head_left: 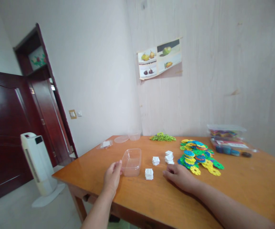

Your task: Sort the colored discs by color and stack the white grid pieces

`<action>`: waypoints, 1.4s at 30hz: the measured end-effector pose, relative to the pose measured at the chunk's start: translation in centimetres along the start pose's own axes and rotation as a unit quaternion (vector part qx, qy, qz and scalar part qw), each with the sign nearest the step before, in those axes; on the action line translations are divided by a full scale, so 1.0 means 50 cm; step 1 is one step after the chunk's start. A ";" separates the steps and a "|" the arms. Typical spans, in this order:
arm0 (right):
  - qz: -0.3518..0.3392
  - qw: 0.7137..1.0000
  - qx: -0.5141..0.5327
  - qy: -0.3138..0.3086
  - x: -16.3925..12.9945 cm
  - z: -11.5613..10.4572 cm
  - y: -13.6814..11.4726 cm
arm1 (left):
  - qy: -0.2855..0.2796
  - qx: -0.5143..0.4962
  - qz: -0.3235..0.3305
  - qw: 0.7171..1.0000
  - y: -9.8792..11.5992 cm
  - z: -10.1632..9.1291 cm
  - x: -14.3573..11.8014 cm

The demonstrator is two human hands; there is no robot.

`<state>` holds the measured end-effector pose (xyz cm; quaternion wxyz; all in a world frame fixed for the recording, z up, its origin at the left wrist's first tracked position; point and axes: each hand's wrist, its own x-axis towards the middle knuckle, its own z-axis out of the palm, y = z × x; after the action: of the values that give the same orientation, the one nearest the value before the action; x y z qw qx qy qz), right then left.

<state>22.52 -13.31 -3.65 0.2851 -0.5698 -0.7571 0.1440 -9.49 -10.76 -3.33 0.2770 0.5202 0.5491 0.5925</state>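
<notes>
On the near part of the wooden table (247,187), a clear plastic container (132,161) is touched at its near left corner by the left hand (112,178), fingers loosely curled. The right hand (180,176) is laid flat and empty, near small white card stacks (149,174). The container is judged light, thin-walled and slippery; its rim is best gripped.

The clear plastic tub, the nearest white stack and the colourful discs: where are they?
clear plastic tub (134,158), head view, far rim.
nearest white stack (149,174), head view, top.
colourful discs (196,154), head view, pile's middle.
</notes>
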 end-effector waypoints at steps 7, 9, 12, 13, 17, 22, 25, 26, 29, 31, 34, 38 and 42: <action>-0.004 1.000 0.004 0.000 0.004 0.007 0.011 | -0.001 0.002 0.001 1.000 -0.002 0.000 -0.001; -0.006 1.000 0.002 0.002 0.003 0.007 0.011 | 0.003 0.007 -0.001 1.000 0.000 -0.001 -0.001; -0.006 1.000 0.001 0.004 0.002 0.008 0.011 | 0.002 0.013 0.001 1.000 0.000 -0.001 -0.001; -0.005 1.000 0.001 0.005 0.002 0.008 0.012 | 0.002 0.016 0.003 1.000 -0.001 -0.001 -0.001; -0.007 1.000 -0.004 0.009 0.003 0.010 0.012 | 0.013 0.014 0.007 1.000 -0.006 -0.001 0.001; 0.002 1.000 -0.011 0.014 0.001 0.008 0.004 | 0.032 0.012 -0.004 0.999 -0.016 -0.001 0.009; 0.004 1.000 -0.014 0.019 -0.002 0.006 -0.001 | 0.033 0.013 -0.014 0.999 -0.018 -0.002 0.011; 0.004 1.000 -0.016 0.021 -0.002 0.006 -0.001 | 0.031 0.011 -0.016 0.999 -0.018 -0.003 0.011; 0.007 0.999 -0.023 0.027 -0.004 0.007 0.001 | 0.025 0.005 -0.018 1.000 -0.015 -0.004 0.009; 0.006 0.999 -0.028 0.028 -0.003 0.008 0.003 | 0.024 -0.001 -0.018 1.000 -0.013 -0.005 0.006; 0.004 0.999 -0.033 0.032 -0.003 0.008 0.004 | 0.027 -0.004 -0.015 1.000 -0.012 -0.005 0.003; 0.011 0.998 -0.043 0.033 -0.005 0.007 -0.002 | 0.023 0.001 -0.014 1.000 -0.014 -0.004 0.001; 0.011 0.998 -0.049 0.031 -0.008 0.003 -0.009 | 0.026 -0.005 -0.013 1.000 -0.016 -0.003 0.000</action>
<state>22.15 -13.80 -3.60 0.2780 -0.5959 -0.7477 0.0922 -9.81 -10.63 -4.07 0.2730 0.4963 0.5597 0.6049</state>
